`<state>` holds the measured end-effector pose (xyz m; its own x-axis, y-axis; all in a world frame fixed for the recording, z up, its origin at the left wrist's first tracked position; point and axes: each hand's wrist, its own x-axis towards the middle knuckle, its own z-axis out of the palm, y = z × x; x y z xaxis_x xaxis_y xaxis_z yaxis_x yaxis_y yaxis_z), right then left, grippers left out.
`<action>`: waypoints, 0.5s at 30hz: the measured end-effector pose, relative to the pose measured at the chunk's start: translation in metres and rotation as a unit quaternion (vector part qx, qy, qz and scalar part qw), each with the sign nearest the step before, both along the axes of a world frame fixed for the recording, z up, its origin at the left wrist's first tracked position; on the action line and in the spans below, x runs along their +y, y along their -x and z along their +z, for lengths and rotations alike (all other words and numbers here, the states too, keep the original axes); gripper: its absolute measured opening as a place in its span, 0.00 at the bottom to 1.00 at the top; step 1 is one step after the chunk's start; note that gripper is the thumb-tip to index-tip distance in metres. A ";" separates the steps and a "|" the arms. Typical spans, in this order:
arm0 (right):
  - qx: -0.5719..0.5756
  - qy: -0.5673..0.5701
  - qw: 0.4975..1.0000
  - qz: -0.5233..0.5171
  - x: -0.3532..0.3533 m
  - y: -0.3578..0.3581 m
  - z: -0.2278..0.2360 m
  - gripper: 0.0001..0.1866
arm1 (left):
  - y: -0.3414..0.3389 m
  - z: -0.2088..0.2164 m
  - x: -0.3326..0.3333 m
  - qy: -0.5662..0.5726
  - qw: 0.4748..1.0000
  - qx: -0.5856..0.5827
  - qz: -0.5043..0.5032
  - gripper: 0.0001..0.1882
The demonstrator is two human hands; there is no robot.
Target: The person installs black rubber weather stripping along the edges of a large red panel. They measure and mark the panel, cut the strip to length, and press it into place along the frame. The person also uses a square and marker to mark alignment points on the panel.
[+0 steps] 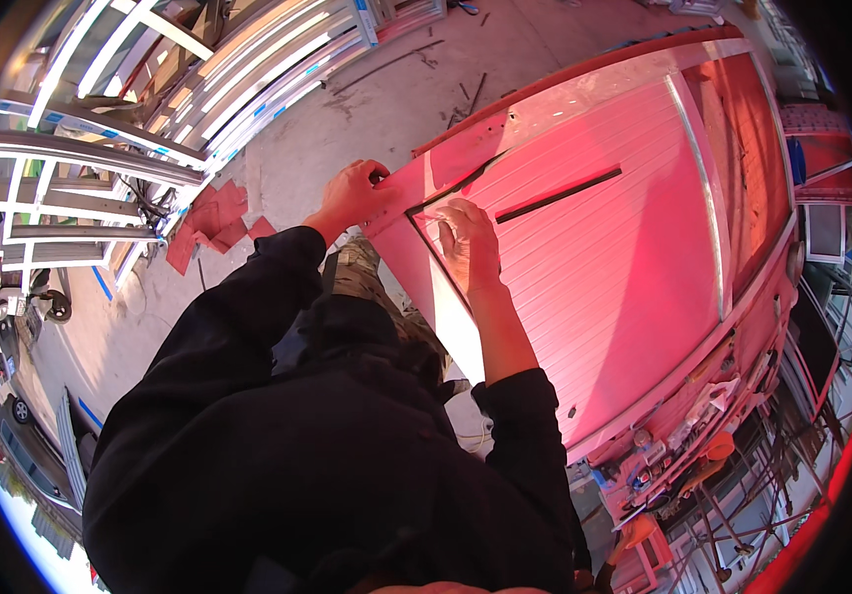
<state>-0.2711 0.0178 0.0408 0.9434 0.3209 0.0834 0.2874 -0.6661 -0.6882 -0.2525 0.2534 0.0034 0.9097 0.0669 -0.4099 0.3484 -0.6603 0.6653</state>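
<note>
At the lower left of the frame a car (25, 453) shows small near the bent rim, with a caster wheel (57, 306) above it. A rack (90, 160) of long pale bars fills the upper left, and flat red pieces (210, 226) lie on the grey floor (292, 139) just beside it. The left hand (355, 193), reaching from a black sleeve, rests at the left corner of the pink-lit worktop (634, 262) with its fingers curled in at the edge; I cannot tell whether they pinch anything. Below this hand, a trouser leg (355, 267) in a mottled pattern shows. Near the middle of the frame, a thin dark angled strip (475, 174) lies on the worktop, its corner pointing left toward the left hand. The right hand (471, 243) is over the inside of that corner, fingers bent and drawn close together; whether they grip the strip is hidden. Just right of these fingers, a short straight dark bar (560, 194) lies slantwise across the ribbed surface, apart from the hand. An orange cup (720, 445) stands out among clutter at the lower right.
</note>
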 end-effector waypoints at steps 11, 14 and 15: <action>-0.034 0.062 0.996 0.059 0.003 -0.014 -0.023 0.12 | -0.004 0.005 0.002 0.030 0.998 0.051 0.012 0.23; -0.070 0.046 0.995 0.057 0.011 -0.014 -0.032 0.12 | -0.003 0.003 0.001 0.028 0.998 0.045 0.016 0.23; -0.071 0.059 0.994 0.057 0.014 -0.015 -0.034 0.12 | -0.003 0.002 0.001 0.026 0.998 0.046 0.017 0.23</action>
<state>-0.2560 0.0320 0.0069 0.8816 0.4410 0.1686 0.4547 -0.6971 -0.5543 -0.2496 0.2539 0.0058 0.8655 0.0732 -0.4955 0.4310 -0.6129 0.6622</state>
